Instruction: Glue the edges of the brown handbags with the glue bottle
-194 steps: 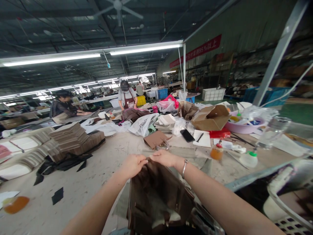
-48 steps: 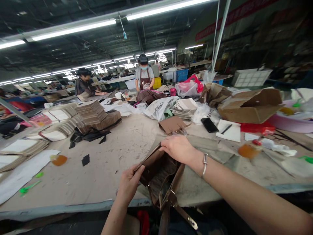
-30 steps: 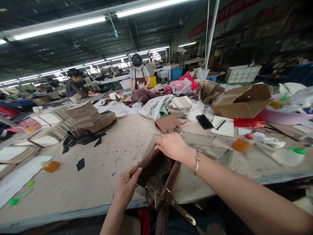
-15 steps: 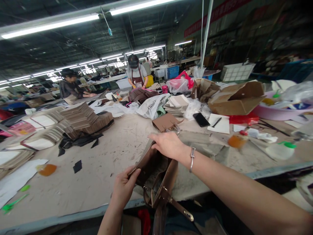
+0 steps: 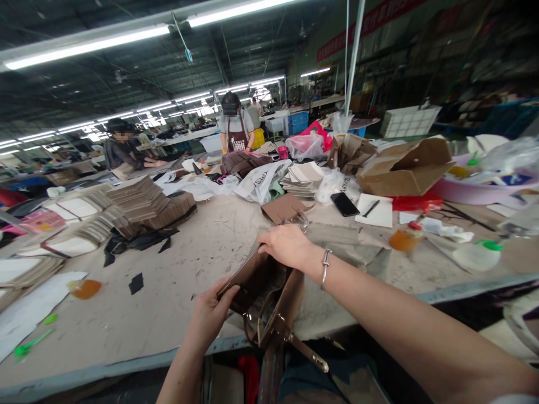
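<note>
Brown bag (image 5: 293,297) lies open at the bench (image 5: 164,303) edge. Left hand (image 5: 209,313) and right hand (image 5: 288,245) — fingers gripping its rim.

Long white fluorescent tubes (image 5: 90,47) hang beneath a dark ceiling of metal beams (image 5: 217,56), while rows of smaller bright lamps (image 5: 156,106) recede across the deep hall. To the right, a slender grey metal post (image 5: 355,62) rises before a dim wall bearing a red banner with pale lettering (image 5: 370,25). A broad worktable with a scuffed beige top (image 5: 168,314) fills the foreground, and a long pale table (image 5: 193,137) stands farther back.
</note>
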Action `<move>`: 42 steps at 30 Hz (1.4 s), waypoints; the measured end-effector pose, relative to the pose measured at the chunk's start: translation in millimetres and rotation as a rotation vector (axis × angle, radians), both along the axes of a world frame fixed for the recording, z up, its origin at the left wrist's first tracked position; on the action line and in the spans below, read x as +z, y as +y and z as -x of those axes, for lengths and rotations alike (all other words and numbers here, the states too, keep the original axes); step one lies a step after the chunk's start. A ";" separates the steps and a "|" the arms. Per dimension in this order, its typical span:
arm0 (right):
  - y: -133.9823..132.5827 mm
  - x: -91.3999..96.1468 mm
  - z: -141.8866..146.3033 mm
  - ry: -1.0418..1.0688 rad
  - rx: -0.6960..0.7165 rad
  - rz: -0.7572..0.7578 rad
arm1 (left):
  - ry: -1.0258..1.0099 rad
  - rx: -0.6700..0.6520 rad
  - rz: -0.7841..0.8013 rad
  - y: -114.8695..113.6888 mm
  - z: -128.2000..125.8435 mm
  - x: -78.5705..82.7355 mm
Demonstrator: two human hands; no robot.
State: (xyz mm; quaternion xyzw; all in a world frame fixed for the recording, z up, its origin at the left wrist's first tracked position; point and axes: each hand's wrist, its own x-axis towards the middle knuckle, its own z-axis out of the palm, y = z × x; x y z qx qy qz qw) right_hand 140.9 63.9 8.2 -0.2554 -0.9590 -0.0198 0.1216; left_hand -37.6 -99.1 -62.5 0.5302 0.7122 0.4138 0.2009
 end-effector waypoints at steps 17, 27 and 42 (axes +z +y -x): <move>3.2 -12.3 9.5 0.045 -0.010 -0.099 | 0.825 -0.089 0.212 43.4 -20.4 53.6; -0.9 -1.2 9.5 -0.049 -0.054 -0.076 | 0.811 -0.216 0.274 55.7 -28.4 70.2; -0.2 20.7 -20.6 0.011 -0.027 0.024 | 0.837 -0.097 0.180 76.6 -22.9 57.2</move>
